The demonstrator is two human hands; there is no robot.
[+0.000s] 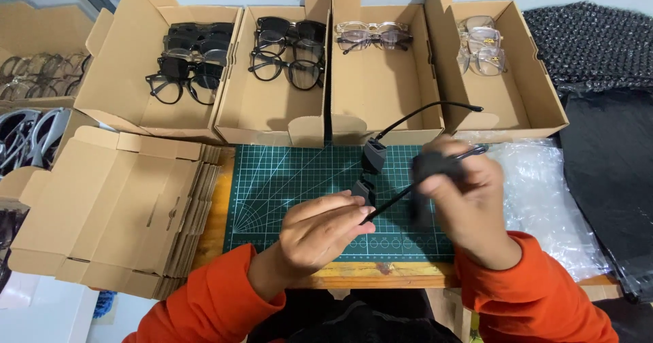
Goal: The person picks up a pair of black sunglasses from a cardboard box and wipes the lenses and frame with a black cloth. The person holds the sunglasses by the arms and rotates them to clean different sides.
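Observation:
A pair of black glasses (374, 156) hangs above the green cutting mat (286, 180), its temples open and one thin arm reaching up to the right. My left hand (320, 233) pinches the lower lens end of the frame. My right hand (462, 197) is blurred and closed on a dark cloth (435, 166) pressed against the other temple. Both sleeves are orange.
Four open cardboard boxes (381, 91) behind the mat hold black and clear glasses. A stack of flat folded boxes (115, 207) lies left. Clear plastic bags (544, 193) and black bubble wrap (592, 37) lie right. More glasses sit in boxes at far left.

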